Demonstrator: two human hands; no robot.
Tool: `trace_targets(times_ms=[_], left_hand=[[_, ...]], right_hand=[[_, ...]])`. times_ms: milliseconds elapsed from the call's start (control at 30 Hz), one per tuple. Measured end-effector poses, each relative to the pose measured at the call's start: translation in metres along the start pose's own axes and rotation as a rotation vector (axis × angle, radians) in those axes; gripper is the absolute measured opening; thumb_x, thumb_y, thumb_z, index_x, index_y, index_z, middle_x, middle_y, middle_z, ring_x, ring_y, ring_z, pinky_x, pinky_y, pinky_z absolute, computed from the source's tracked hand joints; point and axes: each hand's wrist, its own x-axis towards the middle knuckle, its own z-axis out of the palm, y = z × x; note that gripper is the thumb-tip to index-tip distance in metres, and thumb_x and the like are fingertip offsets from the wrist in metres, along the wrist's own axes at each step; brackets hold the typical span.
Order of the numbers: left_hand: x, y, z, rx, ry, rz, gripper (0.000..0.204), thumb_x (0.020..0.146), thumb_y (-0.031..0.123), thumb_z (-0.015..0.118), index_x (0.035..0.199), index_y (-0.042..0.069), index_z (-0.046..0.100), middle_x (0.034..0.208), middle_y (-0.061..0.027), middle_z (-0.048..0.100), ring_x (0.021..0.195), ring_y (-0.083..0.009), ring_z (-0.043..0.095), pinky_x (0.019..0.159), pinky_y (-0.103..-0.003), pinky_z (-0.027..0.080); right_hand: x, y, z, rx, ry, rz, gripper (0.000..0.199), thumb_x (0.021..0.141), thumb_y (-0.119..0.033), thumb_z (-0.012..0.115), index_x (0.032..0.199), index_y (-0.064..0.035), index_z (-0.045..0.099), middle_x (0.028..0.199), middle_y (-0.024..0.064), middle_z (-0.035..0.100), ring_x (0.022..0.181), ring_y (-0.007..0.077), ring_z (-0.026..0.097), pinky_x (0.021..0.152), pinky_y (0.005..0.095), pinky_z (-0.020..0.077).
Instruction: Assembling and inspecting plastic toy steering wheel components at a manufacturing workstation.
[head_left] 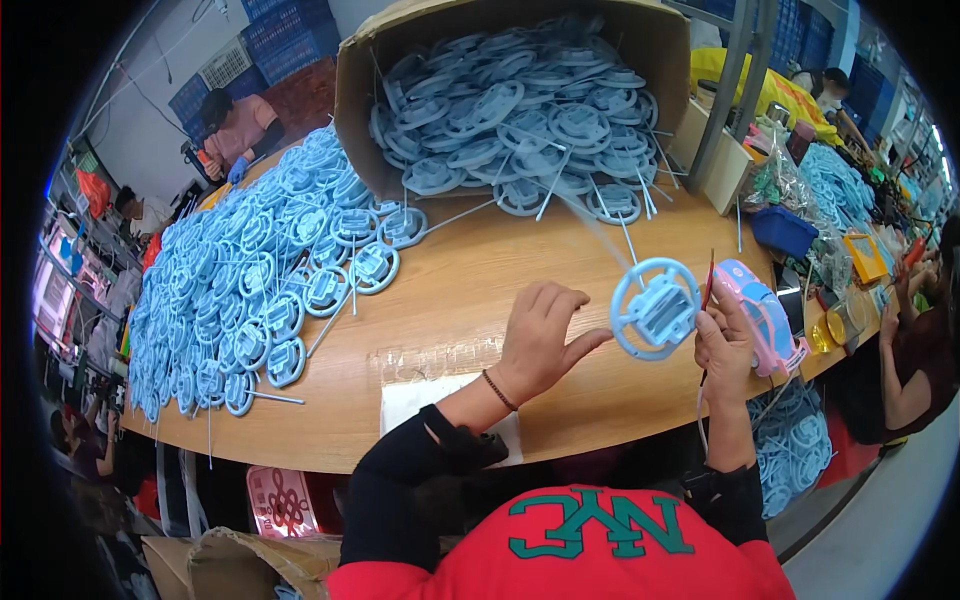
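My left hand (545, 335) is raised over the table with its fingers apart and nothing in it. My right hand (727, 345) is closed at the rim of a light blue round plastic frame (656, 308), which has a boxy centre and a thin stick pointing away from me. A slim red and dark pointed tool (709, 278) also rises from the right fingers, with a pale cable hanging below. Just right of that hand lies a pink and blue plastic toy case (762, 318). A blurred pale streak runs from above my left hand toward the large cardboard box (362, 110).
The box, tipped toward me, holds many similar blue frames. Another large heap of blue frames (240, 265) covers the table's left side. A white sheet (425, 402) lies near the front edge. Metal posts (735, 110) and a dark blue bin (785, 232) stand right; co-workers sit around.
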Motion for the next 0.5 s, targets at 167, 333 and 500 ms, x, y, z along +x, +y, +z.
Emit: trace_targets(times_ms=[167, 333, 500], left_hand=[[-0.019, 0.012, 0.022, -0.908, -0.552, -0.512, 0.028, 0.094, 0.006, 0.045, 0.119, -0.001, 0.055, 0.107, -0.0113, 0.063, 0.084, -0.0178, 0.062, 0.079, -0.033, 0.05], [-0.028, 0.02, 0.021, -1.193, -0.589, -0.487, 0.037, 0.096, 0.008, 0.052, 0.132, 0.0, 0.047, 0.12, -0.0082, 0.059, 0.104, -0.0153, 0.059, 0.091, -0.032, 0.049], [-0.028, 0.001, 0.023, -1.078, -0.284, -0.599, 0.032, 0.1, 0.018, 0.05, 0.125, -0.002, 0.053, 0.112, -0.0074, 0.063, 0.1, -0.0146, 0.061, 0.089, -0.03, 0.05]], right_hand=[[-0.012, 0.015, 0.018, -0.072, 0.024, -0.022, 0.045, 0.091, -0.002, 0.06, 0.135, -0.0067, 0.052, 0.083, 0.0, 0.063, 0.053, -0.0014, 0.04, 0.044, 0.0155, 0.0263], [-0.013, 0.021, 0.014, -0.146, 0.007, -0.036, 0.046, 0.091, -0.001, 0.06, 0.136, -0.0052, 0.052, 0.083, -0.0008, 0.061, 0.058, -0.0004, 0.045, 0.048, 0.0161, 0.0322], [-0.014, 0.036, 0.009, -0.312, -0.11, -0.16, 0.04, 0.091, 0.001, 0.059, 0.131, -0.0014, 0.056, 0.088, 0.0034, 0.066, 0.073, 0.0064, 0.058, 0.063, 0.0224, 0.0471]])
